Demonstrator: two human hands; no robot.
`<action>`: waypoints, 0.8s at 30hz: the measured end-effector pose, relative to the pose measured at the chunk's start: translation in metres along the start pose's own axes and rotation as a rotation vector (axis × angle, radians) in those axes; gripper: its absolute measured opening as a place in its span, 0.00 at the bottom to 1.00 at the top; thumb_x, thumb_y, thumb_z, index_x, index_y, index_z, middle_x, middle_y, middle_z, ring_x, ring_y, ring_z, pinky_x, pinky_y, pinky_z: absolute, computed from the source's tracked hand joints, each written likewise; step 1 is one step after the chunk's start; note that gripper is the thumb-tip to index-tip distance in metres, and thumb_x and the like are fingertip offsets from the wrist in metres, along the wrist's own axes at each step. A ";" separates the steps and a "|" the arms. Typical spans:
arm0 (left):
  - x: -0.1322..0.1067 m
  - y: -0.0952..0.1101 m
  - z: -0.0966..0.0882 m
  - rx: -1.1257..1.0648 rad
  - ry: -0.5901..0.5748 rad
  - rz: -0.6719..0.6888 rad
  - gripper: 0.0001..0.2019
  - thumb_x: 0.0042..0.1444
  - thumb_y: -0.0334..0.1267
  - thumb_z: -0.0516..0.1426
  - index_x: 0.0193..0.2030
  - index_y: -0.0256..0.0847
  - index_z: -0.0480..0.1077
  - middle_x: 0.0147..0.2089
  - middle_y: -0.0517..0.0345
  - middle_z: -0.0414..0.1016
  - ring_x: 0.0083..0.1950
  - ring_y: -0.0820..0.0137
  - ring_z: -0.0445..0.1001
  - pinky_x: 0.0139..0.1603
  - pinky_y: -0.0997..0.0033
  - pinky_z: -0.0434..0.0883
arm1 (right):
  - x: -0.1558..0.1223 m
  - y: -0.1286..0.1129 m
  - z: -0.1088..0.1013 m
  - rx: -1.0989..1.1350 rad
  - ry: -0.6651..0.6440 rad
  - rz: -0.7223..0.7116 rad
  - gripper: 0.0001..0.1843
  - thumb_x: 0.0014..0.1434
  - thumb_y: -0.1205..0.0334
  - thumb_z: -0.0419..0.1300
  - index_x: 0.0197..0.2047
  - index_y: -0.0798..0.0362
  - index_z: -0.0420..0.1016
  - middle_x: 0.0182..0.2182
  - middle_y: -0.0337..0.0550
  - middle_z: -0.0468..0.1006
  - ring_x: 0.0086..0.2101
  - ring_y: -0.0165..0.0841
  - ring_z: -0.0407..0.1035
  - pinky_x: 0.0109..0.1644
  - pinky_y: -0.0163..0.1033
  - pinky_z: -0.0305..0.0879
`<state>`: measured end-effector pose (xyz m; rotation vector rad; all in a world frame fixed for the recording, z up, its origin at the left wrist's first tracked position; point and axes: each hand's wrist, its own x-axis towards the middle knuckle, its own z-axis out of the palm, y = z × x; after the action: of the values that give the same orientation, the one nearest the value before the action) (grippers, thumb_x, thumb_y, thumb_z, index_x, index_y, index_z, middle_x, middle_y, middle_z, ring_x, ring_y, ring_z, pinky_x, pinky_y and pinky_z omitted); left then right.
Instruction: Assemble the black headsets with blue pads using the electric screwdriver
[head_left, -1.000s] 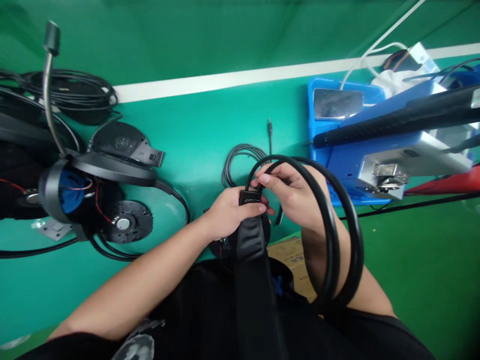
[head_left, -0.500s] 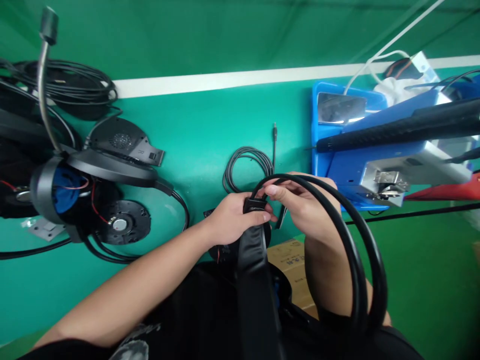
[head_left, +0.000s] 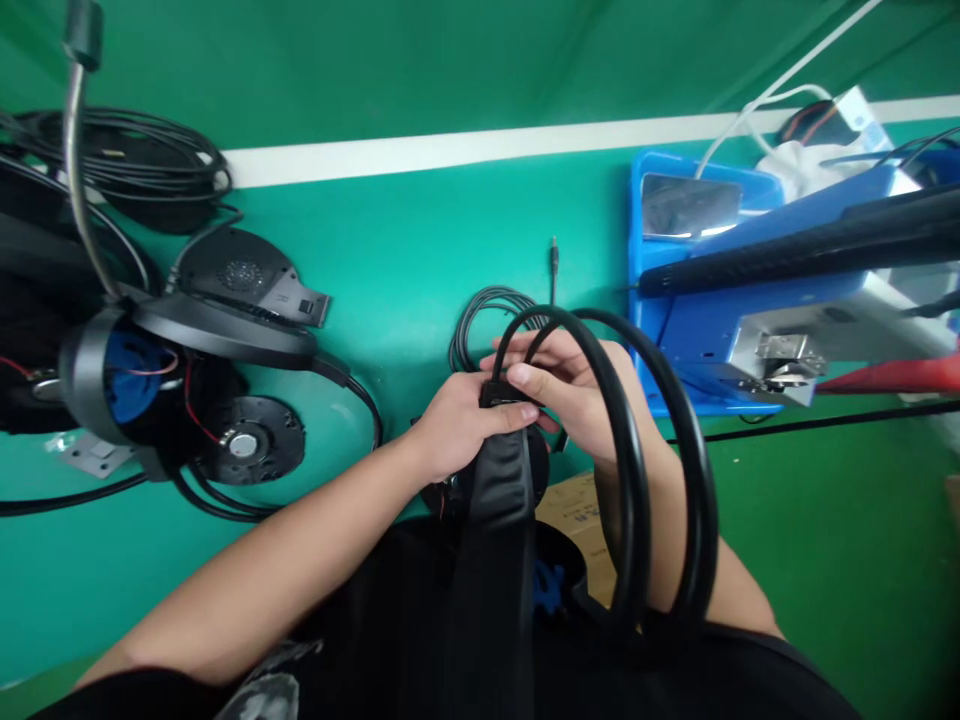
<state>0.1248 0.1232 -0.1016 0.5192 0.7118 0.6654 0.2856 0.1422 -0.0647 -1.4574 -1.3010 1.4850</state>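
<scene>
In front of my body is a black headset with a soft headband strap point(head_left: 501, 490) and two curved black headband tubes point(head_left: 636, 470). My left hand point(head_left: 463, 425) is closed round the strap's end piece, its thumb lying across the front. My right hand point(head_left: 589, 395) is closed at the same end, with its thumb against the point where the tubes enter and its fingers behind them. The tubes arch over my right hand and forearm. A round black earcup is partly hidden below my hands. A coiled thin cable point(head_left: 469, 325) with a plug point(head_left: 554, 262) lies just beyond them.
At left lie partly assembled headsets, with a microphone boom point(head_left: 75, 170), a speaker disc point(head_left: 251, 440) and coiled cables point(head_left: 142, 165). On the right, a blue tray point(head_left: 637, 230) stands beside a black-handled soldering iron point(head_left: 765, 255). A cardboard box point(head_left: 574, 510) is below the table edge.
The curved tubes have swung left and their arches stand higher over my right hand. My right hand has moved slightly left and up. My left hand keeps its grip on the strap end.
</scene>
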 end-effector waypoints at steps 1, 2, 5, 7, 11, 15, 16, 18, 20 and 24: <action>0.000 0.000 0.001 -0.026 -0.004 0.000 0.14 0.50 0.43 0.72 0.38 0.36 0.81 0.36 0.53 0.85 0.38 0.62 0.83 0.47 0.61 0.78 | 0.003 0.001 0.002 0.034 -0.049 0.022 0.15 0.57 0.51 0.73 0.45 0.48 0.85 0.36 0.42 0.87 0.36 0.37 0.81 0.41 0.42 0.80; 0.000 0.000 0.001 -0.038 -0.011 0.001 0.13 0.50 0.42 0.72 0.38 0.36 0.81 0.35 0.53 0.85 0.38 0.62 0.83 0.47 0.61 0.78 | 0.005 0.003 0.003 0.060 -0.073 0.039 0.15 0.56 0.51 0.73 0.44 0.48 0.85 0.36 0.42 0.86 0.35 0.36 0.81 0.40 0.41 0.80; 0.001 0.000 0.000 -0.007 -0.037 0.017 0.13 0.49 0.42 0.73 0.37 0.36 0.81 0.35 0.53 0.85 0.38 0.62 0.83 0.48 0.61 0.79 | 0.011 0.005 0.010 0.066 0.023 0.043 0.14 0.51 0.50 0.76 0.34 0.50 0.84 0.33 0.42 0.86 0.32 0.35 0.80 0.33 0.38 0.77; 0.003 0.000 -0.001 0.021 -0.045 0.040 0.12 0.49 0.42 0.72 0.36 0.36 0.81 0.35 0.53 0.85 0.38 0.63 0.83 0.49 0.62 0.79 | 0.012 0.002 0.014 0.048 0.152 0.034 0.17 0.46 0.49 0.79 0.28 0.51 0.81 0.30 0.42 0.84 0.27 0.33 0.77 0.28 0.37 0.74; 0.005 0.000 -0.005 0.072 -0.084 0.039 0.10 0.52 0.43 0.71 0.34 0.37 0.81 0.36 0.53 0.85 0.39 0.63 0.83 0.49 0.62 0.78 | 0.009 -0.006 0.020 0.114 0.216 0.084 0.20 0.42 0.49 0.81 0.26 0.51 0.77 0.28 0.41 0.83 0.27 0.34 0.77 0.26 0.37 0.72; 0.007 -0.001 -0.007 0.087 -0.110 -0.011 0.14 0.53 0.47 0.71 0.38 0.37 0.82 0.38 0.52 0.86 0.42 0.59 0.84 0.49 0.61 0.79 | 0.009 -0.007 0.018 0.176 0.162 0.093 0.21 0.45 0.47 0.79 0.26 0.51 0.76 0.32 0.44 0.84 0.30 0.36 0.79 0.27 0.37 0.74; 0.007 -0.001 -0.007 0.086 -0.105 -0.019 0.15 0.53 0.48 0.71 0.38 0.37 0.82 0.38 0.51 0.86 0.42 0.59 0.84 0.48 0.61 0.79 | 0.009 -0.006 0.018 0.173 0.146 0.100 0.22 0.45 0.46 0.79 0.26 0.52 0.76 0.32 0.44 0.84 0.29 0.36 0.79 0.26 0.37 0.74; 0.006 -0.002 -0.006 0.082 -0.086 -0.029 0.17 0.53 0.49 0.71 0.38 0.36 0.82 0.37 0.50 0.86 0.39 0.60 0.84 0.44 0.63 0.79 | 0.008 -0.005 0.015 0.160 0.087 0.117 0.21 0.48 0.45 0.77 0.28 0.52 0.77 0.35 0.46 0.85 0.30 0.36 0.80 0.25 0.36 0.73; 0.004 -0.001 -0.004 0.038 -0.060 -0.035 0.18 0.51 0.49 0.72 0.38 0.35 0.81 0.37 0.50 0.85 0.36 0.62 0.83 0.41 0.63 0.79 | 0.005 -0.006 0.012 0.121 0.043 0.084 0.18 0.52 0.46 0.75 0.33 0.51 0.80 0.40 0.46 0.85 0.34 0.37 0.81 0.28 0.38 0.75; 0.000 0.002 -0.001 -0.113 -0.060 -0.097 0.20 0.49 0.46 0.74 0.41 0.35 0.77 0.39 0.47 0.86 0.37 0.59 0.85 0.42 0.59 0.79 | -0.003 -0.007 -0.009 -0.160 0.367 -0.255 0.11 0.58 0.55 0.71 0.41 0.51 0.83 0.38 0.44 0.85 0.36 0.35 0.80 0.39 0.42 0.78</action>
<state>0.1234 0.1252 -0.1012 0.3971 0.6355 0.5937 0.2935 0.1432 -0.0558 -1.5127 -1.3363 0.9170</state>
